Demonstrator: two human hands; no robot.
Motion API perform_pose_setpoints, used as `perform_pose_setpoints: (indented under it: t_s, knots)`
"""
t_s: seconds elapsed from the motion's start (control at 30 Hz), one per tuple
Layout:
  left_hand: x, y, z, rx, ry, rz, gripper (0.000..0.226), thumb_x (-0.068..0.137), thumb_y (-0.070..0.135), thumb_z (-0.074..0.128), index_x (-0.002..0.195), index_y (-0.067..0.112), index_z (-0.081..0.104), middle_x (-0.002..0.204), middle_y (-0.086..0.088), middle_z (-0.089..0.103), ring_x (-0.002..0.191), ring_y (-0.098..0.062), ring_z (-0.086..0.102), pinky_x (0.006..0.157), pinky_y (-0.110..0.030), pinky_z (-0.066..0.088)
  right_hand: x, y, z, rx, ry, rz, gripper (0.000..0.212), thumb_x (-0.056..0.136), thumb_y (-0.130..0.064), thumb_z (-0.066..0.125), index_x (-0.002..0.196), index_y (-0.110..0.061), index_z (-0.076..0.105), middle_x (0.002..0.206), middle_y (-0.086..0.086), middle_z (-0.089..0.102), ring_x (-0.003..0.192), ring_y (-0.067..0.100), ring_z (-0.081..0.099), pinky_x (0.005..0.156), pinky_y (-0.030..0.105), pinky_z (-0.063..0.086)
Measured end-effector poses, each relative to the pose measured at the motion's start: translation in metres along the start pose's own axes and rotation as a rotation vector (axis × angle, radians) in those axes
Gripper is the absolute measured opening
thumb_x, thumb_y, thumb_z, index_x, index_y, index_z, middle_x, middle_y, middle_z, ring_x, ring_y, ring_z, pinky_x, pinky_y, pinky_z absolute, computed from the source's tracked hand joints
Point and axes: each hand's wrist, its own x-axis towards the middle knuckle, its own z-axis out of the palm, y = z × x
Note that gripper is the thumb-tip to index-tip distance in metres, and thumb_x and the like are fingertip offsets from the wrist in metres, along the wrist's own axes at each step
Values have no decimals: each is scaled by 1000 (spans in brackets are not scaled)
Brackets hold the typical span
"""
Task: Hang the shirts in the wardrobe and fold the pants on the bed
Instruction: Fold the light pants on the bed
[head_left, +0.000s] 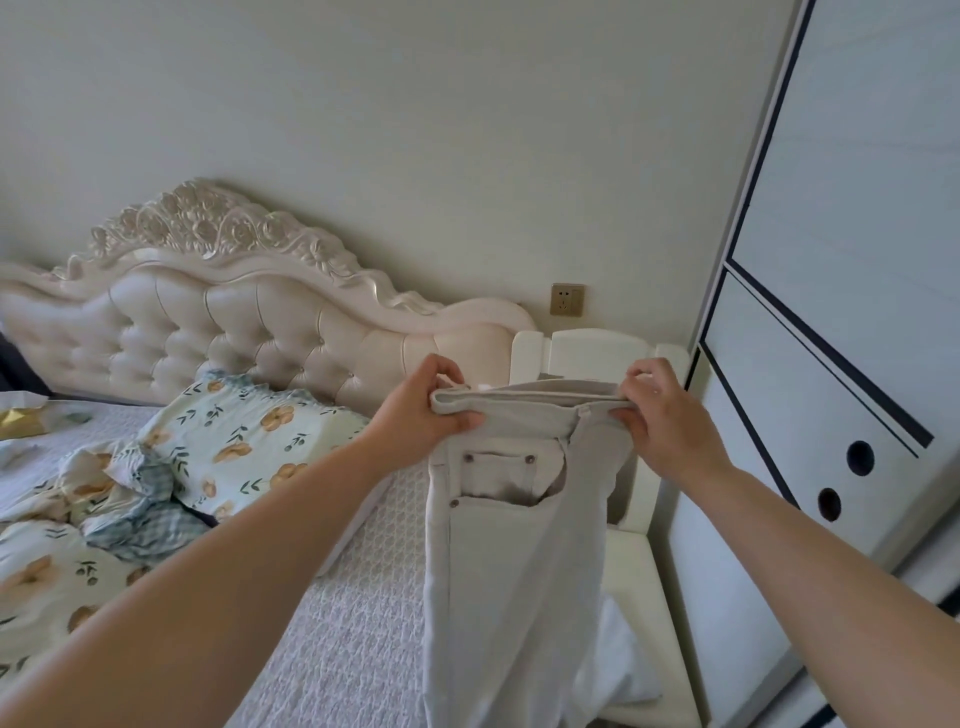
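The person holds pale grey pants up in the air by the waistband, over the right edge of the bed. The left hand grips the band's left end, its fingers curled over the top and the thumb pressed on the near side, clamped on the cloth; the right hand pinches the band's right end, its fingers bent over the far side and the thumb on the near side, likewise clamped on the cloth; the band runs taut and roughly level between the two hands. Below it the pants hang straight down and appear doubled lengthwise, a front pocket with small rivets facing the camera; the lower legs run out of the bottom of the view, so whether they touch the bed cannot be told. Both forearms are bare and reach forward.

The bed carries a white textured cover; a floral pillow lies near the tufted cream headboard; a rumpled floral quilt lies to the left, with a checked cloth bunched on it. A brass-coloured socket sits on the wall right of the headboard; a white wooden frame stands behind the pants, between the bed and the wardrobe; the wardrobe's pale door, with dark trim and two round holes, fills the right side.
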Motion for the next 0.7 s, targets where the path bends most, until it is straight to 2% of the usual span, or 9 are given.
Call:
perform_pose_setpoints:
  t_s: [0.1, 0.2, 0.23, 0.3, 0.37, 0.47, 0.53, 0.63, 0.7]
  knots:
    - [-3, -9, -1, 223, -37, -30, 51, 71, 27, 82, 108, 29, 48, 83, 6, 52, 69, -2, 50, 58, -8, 37, -10, -2, 4, -3, 4, -92, 11, 84, -10, 67, 88, -1, 62, 109, 16, 57, 83, 33, 63, 58, 27, 41]
    - [-5, -21, 0, 394, 15, -114, 62, 68, 35, 83, 121, 27, 50, 95, 5, 55, 83, -11, 52, 68, -18, 37, -18, -10, 5, -29, 1, -224, 13, 74, -1, 74, 80, 1, 63, 91, 15, 63, 60, 29, 60, 51, 26, 41]
    - [-6, -25, 1, 432, 43, -134, 57, 69, 36, 82, 117, 25, 55, 95, 5, 56, 86, -11, 53, 69, -19, 37, -20, -12, 6, -42, -1, -262, 14, 71, 0, 75, 79, 1, 64, 87, 13, 63, 55, 25, 57, 50, 26, 41]
    - [-5, -30, 2, 542, 63, -138, 30, 71, 38, 79, 91, 23, 64, 81, 9, 58, 81, -12, 54, 59, -13, 34, -22, -15, 9, -71, 1, -317, 17, 65, 1, 78, 75, -1, 64, 79, 9, 64, 48, 22, 52, 47, 24, 38]
    - [-7, -32, 3, 613, 31, -130, 25, 74, 42, 75, 67, 27, 57, 63, 14, 53, 66, -7, 51, 48, -11, 32, -24, -15, 12, -93, 1, -365, 20, 62, -2, 81, 71, -3, 63, 69, 7, 62, 47, 23, 53, 45, 24, 41]
    - [-11, -42, 3, 513, -8, -143, 24, 77, 44, 74, 66, 33, 56, 62, 16, 54, 60, 4, 47, 52, -7, 36, -27, -7, 12, -119, 17, -389, 23, 82, -25, 62, 67, -8, 59, 59, 1, 57, 50, 20, 53, 49, 26, 41]
    - [-14, -47, 4, 439, -23, -129, 20, 77, 43, 74, 70, 33, 58, 66, 14, 58, 62, 4, 49, 53, -7, 37, -29, -2, 11, -138, -8, -385, 32, 84, -36, 50, 67, -10, 59, 59, -1, 57, 52, 19, 52, 51, 26, 41]
    - [-17, -48, 7, 411, -53, -104, 25, 80, 40, 71, 64, 34, 53, 64, 12, 55, 60, -1, 48, 54, -9, 37, -28, 7, 8, -147, -92, -401, 31, 72, -36, 76, 73, -9, 61, 65, 0, 60, 54, 21, 56, 52, 31, 45]
    - [-16, -43, 8, 406, -36, -85, 27, 82, 39, 70, 64, 34, 51, 64, 12, 53, 60, -2, 47, 52, -11, 35, -23, 12, 4, -159, -138, -387, 34, 68, -34, 81, 76, -9, 60, 68, 2, 61, 55, 22, 56, 55, 33, 47]
